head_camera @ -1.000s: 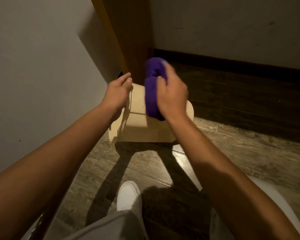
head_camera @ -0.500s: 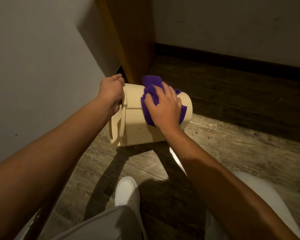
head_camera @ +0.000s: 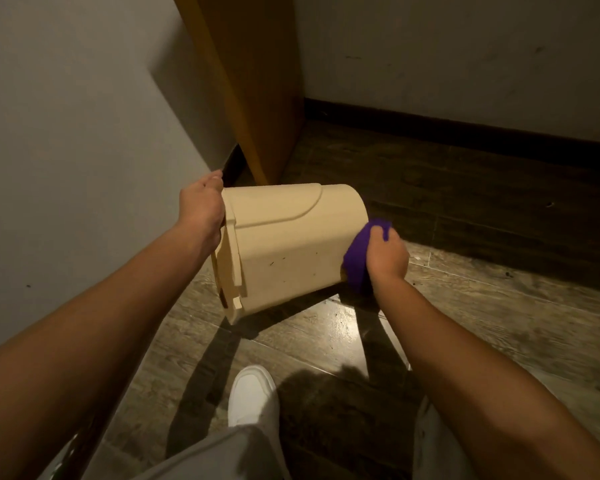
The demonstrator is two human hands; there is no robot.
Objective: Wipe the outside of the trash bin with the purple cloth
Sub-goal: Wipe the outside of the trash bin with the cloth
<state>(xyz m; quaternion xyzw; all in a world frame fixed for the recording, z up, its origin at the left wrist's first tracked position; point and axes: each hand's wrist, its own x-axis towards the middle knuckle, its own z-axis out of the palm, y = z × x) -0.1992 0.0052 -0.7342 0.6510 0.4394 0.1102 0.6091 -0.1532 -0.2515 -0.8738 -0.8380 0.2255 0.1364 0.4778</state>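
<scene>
A cream plastic trash bin point(head_camera: 291, 247) is held tipped on its side above the floor, its rim toward the left and its base toward the right. My left hand point(head_camera: 201, 206) grips the rim at the left end. My right hand point(head_camera: 387, 258) is closed on the purple cloth point(head_camera: 359, 259) and presses it against the bin's base end at the right. Small dark specks dot the bin's side. Part of the cloth is hidden under my fingers.
A grey wall point(head_camera: 66, 168) runs along the left. An orange-brown wooden panel point(head_camera: 253, 91) stands behind the bin in the corner. A dark baseboard point(head_camera: 465, 133) lines the far wall. My white shoe point(head_camera: 252, 393) rests on the wood-look floor point(head_camera: 482, 323) below the bin.
My right hand slid the purple cloth from the top of the bin's side to its base end at the right. The bin has turned and sits lower and larger in view.
</scene>
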